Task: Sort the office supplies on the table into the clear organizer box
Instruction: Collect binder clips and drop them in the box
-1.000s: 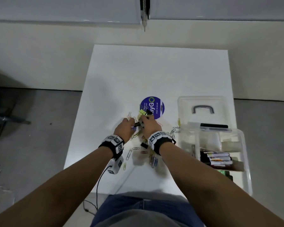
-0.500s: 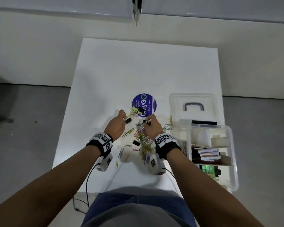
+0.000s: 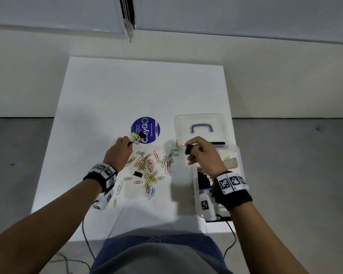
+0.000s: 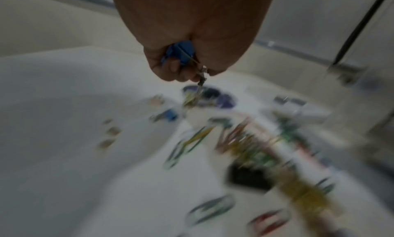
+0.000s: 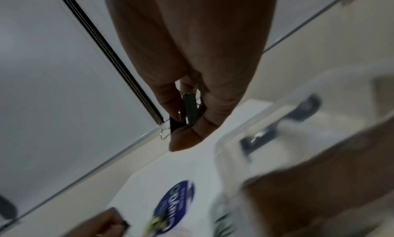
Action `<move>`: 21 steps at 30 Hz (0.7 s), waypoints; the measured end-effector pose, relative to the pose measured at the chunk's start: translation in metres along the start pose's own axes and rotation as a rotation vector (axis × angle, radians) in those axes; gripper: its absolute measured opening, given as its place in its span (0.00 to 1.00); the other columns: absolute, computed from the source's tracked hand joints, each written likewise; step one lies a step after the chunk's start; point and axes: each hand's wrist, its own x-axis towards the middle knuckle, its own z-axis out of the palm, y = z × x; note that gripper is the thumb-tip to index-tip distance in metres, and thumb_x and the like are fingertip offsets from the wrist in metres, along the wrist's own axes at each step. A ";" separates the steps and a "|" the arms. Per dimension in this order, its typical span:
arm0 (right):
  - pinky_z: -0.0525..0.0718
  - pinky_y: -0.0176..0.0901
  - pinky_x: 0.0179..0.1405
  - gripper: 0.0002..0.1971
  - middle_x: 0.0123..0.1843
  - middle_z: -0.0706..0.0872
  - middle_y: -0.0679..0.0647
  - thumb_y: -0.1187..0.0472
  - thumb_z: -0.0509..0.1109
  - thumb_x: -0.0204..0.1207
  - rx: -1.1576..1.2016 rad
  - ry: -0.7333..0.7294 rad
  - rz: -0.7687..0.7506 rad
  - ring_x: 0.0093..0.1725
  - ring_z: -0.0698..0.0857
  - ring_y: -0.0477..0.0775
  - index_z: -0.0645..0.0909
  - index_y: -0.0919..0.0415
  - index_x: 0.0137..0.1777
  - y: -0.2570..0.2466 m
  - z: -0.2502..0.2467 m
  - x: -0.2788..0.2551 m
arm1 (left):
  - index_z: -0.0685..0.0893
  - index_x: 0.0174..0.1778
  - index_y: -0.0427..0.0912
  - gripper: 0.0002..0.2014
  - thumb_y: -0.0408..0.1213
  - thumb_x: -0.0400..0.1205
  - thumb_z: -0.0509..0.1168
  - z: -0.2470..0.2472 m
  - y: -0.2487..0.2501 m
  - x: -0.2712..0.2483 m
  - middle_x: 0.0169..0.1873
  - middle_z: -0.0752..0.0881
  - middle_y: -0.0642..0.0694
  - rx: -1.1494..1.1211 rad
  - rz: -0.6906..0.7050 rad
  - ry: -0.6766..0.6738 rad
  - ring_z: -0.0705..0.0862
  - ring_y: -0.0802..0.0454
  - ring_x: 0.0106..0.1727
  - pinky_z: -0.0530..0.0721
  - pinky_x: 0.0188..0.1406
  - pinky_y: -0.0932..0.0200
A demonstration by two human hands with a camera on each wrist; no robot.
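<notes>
Several coloured paper clips (image 3: 147,165) lie scattered mid-table with a black binder clip (image 3: 137,174) among them. More binder clips (image 3: 136,136) are bunched on the edge of a purple round sticker (image 3: 146,129). My left hand (image 3: 129,143) hovers beside that bunch, fingers curled round a blue binder clip (image 4: 181,53). My right hand (image 3: 188,150) is raised over the left edge of the clear organizer box (image 3: 239,155) and pinches a black binder clip (image 5: 177,121). A second dark clip (image 5: 190,109) sits beside it between the fingers.
The box stands at the table's right edge, its lid (image 3: 201,119) with a grey handle lying open behind it. Markers and other supplies fill the box's near compartments, partly hidden by my right wrist. The far half of the white table (image 3: 143,86) holds nothing.
My right hand has lifted off the pile and moved right to the box with the black binder clip. My left hand stays by the sticker.
</notes>
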 end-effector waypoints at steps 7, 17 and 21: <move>0.90 0.49 0.35 0.09 0.41 0.85 0.59 0.70 0.59 0.78 -0.403 0.087 0.125 0.34 0.84 0.56 0.80 0.62 0.52 0.016 -0.063 -0.010 | 0.81 0.47 0.43 0.08 0.44 0.83 0.64 -0.020 0.148 -0.047 0.33 0.85 0.51 -0.459 0.319 -0.205 0.79 0.57 0.30 0.73 0.28 0.63; 0.88 0.61 0.55 0.20 0.55 0.88 0.63 0.63 0.60 0.78 -0.435 -0.023 0.203 0.46 0.91 0.62 0.73 0.60 0.71 0.021 -0.074 0.003 | 0.76 0.65 0.39 0.18 0.37 0.80 0.64 0.002 0.240 -0.046 0.59 0.83 0.38 -0.341 0.248 -0.412 0.82 0.43 0.60 0.82 0.56 0.49; 0.88 0.59 0.55 0.18 0.55 0.88 0.64 0.66 0.57 0.80 -0.462 -0.001 0.181 0.47 0.91 0.62 0.76 0.58 0.68 0.020 -0.078 -0.001 | 0.77 0.64 0.44 0.16 0.31 0.80 0.61 -0.003 0.216 -0.043 0.60 0.83 0.41 -0.462 0.254 -0.420 0.83 0.44 0.60 0.85 0.56 0.48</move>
